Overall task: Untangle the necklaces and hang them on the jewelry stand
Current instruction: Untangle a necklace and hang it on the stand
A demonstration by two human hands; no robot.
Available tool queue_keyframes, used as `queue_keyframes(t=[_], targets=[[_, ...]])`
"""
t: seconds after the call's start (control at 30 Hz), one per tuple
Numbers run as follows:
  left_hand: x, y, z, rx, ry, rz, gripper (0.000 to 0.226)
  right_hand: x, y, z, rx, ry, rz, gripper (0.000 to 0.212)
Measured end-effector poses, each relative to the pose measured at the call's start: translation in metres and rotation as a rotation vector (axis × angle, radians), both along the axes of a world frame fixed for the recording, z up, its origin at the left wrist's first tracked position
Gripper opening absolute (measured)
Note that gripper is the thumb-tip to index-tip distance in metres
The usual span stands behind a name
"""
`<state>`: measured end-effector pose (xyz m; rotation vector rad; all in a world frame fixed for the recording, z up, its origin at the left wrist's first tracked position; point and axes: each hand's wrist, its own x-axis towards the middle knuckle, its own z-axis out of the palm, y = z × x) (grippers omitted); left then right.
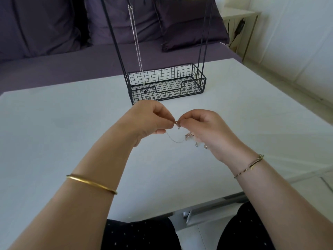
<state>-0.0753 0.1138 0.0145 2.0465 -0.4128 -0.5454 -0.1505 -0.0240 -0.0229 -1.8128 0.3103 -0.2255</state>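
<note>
Left hand (pixel 146 120) and right hand (pixel 205 127) pinch 1 small ring of the tangled necklaces (pixel 189 137) above the bench (pixel 72 123); the right hand hides part. The jewelry stand (pixel 167 82) top is cut off.

A home living room, seen from a seat at a low white worktop.

Behind the white worktop (pixel 54 123) runs a purple sofa (pixel 54 65) with matching purple cushions (pixel 189 24) propped along its back, the sort of soft seating found in a lounge rather than a shop or workshop. A small white side table (pixel 239 15) stands at the sofa's far end against a plain white wall (pixel 297 33), with a dark cable (pixel 237 31) hanging beside it. On the worktop stands a black wire jewelry stand (pixel 166 83) (a household organiser, with a basket base).
</note>
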Motion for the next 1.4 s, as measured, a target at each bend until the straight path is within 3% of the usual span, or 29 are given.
queue_keyframes(t=[0.3, 0.4, 0.53, 0.63, 1.0, 1.2, 1.4], targets=[[-0.003, -0.005, 0.0, -0.015, -0.171, -0.086, 0.006, 0.004, -0.004, 0.0, 0.346, 0.064, -0.029, 0.021], [-0.006, -0.008, 0.0, -0.005, -0.272, -0.068, 0.005, 0.004, -0.005, -0.001, 0.379, 0.042, -0.037, 0.017], [-0.008, -0.012, -0.001, 0.025, -0.36, -0.052, 0.009, 0.003, -0.005, 0.0, 0.14, -0.036, -0.047, 0.011], [-0.008, -0.014, -0.002, 0.036, -0.32, -0.05, 0.013, 0.002, -0.005, 0.0, -0.09, -0.113, -0.061, 0.01], [-0.006, -0.014, -0.001, -0.165, 0.182, -0.022, 0.011, 0.004, -0.001, -0.004, -0.653, -0.374, -0.075, 0.006], [-0.003, -0.011, -0.001, -0.234, 0.325, 0.021, 0.02, 0.006, -0.002, -0.007, -0.791, -0.481, -0.059, 0.006], [-0.004, -0.015, -0.001, -0.297, 0.392, 0.082, 0.027, 0.005, -0.001, -0.005, -0.762, -0.495, -0.058, 0.005]])
